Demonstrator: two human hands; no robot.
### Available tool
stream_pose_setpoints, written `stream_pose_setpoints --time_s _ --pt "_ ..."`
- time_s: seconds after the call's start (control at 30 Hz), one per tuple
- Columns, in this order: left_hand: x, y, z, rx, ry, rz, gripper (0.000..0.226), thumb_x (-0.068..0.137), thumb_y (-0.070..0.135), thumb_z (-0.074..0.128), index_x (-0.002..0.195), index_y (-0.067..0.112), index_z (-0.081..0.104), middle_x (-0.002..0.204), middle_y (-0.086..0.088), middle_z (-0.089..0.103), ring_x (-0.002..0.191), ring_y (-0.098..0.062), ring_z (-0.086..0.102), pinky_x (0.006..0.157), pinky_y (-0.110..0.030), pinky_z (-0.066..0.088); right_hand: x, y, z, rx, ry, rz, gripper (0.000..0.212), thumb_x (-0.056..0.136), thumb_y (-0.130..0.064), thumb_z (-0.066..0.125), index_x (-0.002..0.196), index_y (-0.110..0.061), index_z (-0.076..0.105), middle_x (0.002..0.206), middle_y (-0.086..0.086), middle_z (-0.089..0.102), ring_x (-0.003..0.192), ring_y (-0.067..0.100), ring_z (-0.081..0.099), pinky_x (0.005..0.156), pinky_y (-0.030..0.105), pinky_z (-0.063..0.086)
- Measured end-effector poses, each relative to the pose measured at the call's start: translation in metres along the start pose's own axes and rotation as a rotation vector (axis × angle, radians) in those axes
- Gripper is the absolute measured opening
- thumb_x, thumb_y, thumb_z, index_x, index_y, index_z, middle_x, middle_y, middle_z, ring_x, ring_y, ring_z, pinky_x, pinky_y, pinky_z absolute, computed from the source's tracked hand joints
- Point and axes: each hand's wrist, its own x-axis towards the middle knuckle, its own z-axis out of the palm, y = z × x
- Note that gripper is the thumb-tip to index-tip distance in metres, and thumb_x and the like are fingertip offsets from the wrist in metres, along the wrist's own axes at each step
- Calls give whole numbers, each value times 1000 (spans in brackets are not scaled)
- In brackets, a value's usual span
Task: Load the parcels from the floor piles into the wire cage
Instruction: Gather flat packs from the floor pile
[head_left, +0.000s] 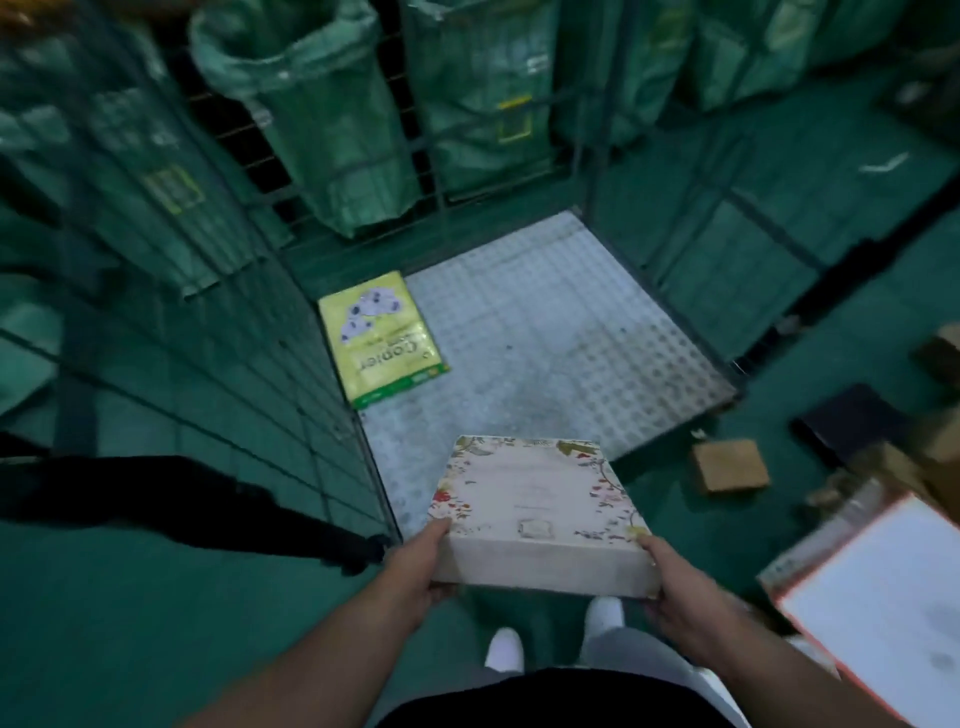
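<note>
Left hand (415, 566) curled round near left corner of box (535, 504), right hand (675, 597) round near right corner; both gripping. Box held level above green floor (156, 623), at open front of cage (234, 322), far end seemingly over front edge of plate (545, 338).

Step in hand, by judgement: carrying one parcel in, not yet set down. Already inside: one yellow-green pack (382, 338), flat on plate, close against left mesh wall.

Next move, by judgement: reach forward and down through open front; lay box flat beside pack, square to wall to save room; let go only once resting.

Surface: studded metal plate, scuffed, likely slippery under a dropped box.

Room: dim. Green sacks (322, 130) behind cage. On floor to right, a small brown parcel (730, 465), a dark flat parcel (852, 421) and a large white parcel (878, 597), all waiting.
</note>
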Motion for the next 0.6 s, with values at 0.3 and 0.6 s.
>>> stream_pose_setpoints --time_s 0.3,0.6 --pt "40 59 -13 -486 49 -92 48 83 31 84 116 6 61 119 -22 65 102 -40 66 72 -51 62 36 -129 122 -353 -131 -82 46 92 -40 70 124 -8 62 115 13 65 103 30 63 91 46 56" --pt "46 220 -7 -701 230 261 83 84 38 81 150 6 41 149 -17 51 122 -38 60 97 -52 55 47 -294 257 -554 -406 -259 62 98 -49 59 153 -35 36 143 -2 52 111 24 59 82 39 54"
